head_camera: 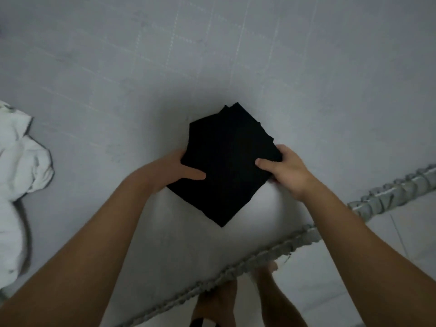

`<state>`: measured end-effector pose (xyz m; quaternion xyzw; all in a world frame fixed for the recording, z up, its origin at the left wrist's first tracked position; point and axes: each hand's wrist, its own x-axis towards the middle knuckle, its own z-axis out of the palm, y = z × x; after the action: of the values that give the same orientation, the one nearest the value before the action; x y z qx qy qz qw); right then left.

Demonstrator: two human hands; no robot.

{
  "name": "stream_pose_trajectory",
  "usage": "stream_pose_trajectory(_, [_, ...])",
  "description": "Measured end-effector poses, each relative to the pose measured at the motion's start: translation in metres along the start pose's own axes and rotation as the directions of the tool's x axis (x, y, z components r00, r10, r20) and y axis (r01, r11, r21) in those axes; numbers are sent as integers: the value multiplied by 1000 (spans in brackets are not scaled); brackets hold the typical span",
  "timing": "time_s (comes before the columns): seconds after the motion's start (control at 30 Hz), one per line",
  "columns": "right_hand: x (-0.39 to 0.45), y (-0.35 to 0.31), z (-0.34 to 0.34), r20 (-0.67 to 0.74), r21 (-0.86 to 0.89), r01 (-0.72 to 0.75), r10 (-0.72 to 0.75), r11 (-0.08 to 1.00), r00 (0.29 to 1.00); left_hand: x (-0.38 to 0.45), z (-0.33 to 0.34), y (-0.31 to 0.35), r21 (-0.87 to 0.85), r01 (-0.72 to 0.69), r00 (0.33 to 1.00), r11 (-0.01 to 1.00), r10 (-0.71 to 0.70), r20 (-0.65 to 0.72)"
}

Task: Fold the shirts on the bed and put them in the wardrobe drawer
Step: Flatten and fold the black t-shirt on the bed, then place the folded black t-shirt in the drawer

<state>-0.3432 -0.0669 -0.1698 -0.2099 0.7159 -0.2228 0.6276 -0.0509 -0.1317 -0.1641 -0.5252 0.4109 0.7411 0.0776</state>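
Hands grip our folded black shirt (226, 166): left hand (169, 171) and right hand (286, 171) pinch opposite edges. Bed (141, 79) lies open beyond our fingers; its ruffled edge (259, 253) behind.

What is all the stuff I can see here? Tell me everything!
folded shirt: one, black, middle of the bed, gripped at both side edges
crumpled cloth: one, white, left edge of the bed; what garment it is cannot be told
bed sheet: one, pale grey with faint checks, covers the bed
ruffled trim: one, grey, along the bed's near edge
floor: pale tiles, lower right
feet: two, bare, on the floor by the bed
left hand: one, holds the shirt's left edge
right hand: one, holds the shirt's right edge
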Motion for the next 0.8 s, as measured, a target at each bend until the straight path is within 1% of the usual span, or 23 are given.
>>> stream_pose_trajectory(0.07, [-19, -2, -3, 23, 99, 28, -30, 995, 999, -23, 20, -7, -174, -46, 998, 984, 38, -48])
stream_pose_trajectory(0.1, [-35, -7, -7, 11, 149, 40, -43, 988, 999, -39, 29, -6, -217, -67, 995, 974, 50, -83])
stream_pose_trajectory(0.17, [-86, -21, -21, -6, 230, 61, -61, 971, 998, -79, 53, 11, -235, -120, 989, 964, 95, -114])
stream_pose_trajectory(0.2, [-118, -29, -31, -19, 268, 71, -68, 961, 997, -100, 66, 25, -225, -147, 987, 963, 127, -99])
stream_pose_trajectory(0.27, [-189, -43, -56, -68, 392, 106, -87, 914, 994, -143, 95, 63, -198, -204, 979, 959, 203, -25])
stream_pose_trajectory(0.33, [-264, -53, -86, -115, 562, 184, -144, 806, 983, -185, 132, 106, -157, -272, 955, 949, 286, 77])
stream_pose_trajectory(0.4, [-341, -52, -116, -166, 721, 276, -229, 635, 959, -226, 177, 148, -111, -343, 920, 933, 357, 161])
stream_pose_trajectory(0.47, [-416, -41, -141, -236, 807, 363, -310, 465, 921, -265, 230, 180, -85, -391, 886, 916, 400, 233])
stream_pose_trajectory(0.5, [-449, -32, -153, -279, 812, 405, -330, 421, 902, -283, 258, 193, -71, -415, 867, 907, 418, 270])
stream_pose_trajectory(0.53, [-481, -23, -164, -331, 797, 452, -337, 402, 882, -299, 285, 203, -43, -435, 850, 899, 426, 309])
stream_pose_trajectory(0.6, [-541, 4, -182, -448, 740, 548, -321, 390, 834, -325, 340, 215, 17, -450, 823, 893, 407, 396])
stream_pose_trajectory(0.67, [-595, 39, -196, -564, 682, 640, -302, 353, 768, -346, 392, 221, 53, -450, 792, 891, 371, 485])
stream_pose_trajectory(0.73, [-644, 74, -203, -672, 629, 721, -263, 290, 692, -363, 442, 220, 103, -460, 757, 882, 329, 565])
stream_pose_trajectory(0.8, [-682, 104, -203, -753, 603, 773, -181, 197, 633, -378, 483, 218, 158, -481, 719, 862, 285, 634])
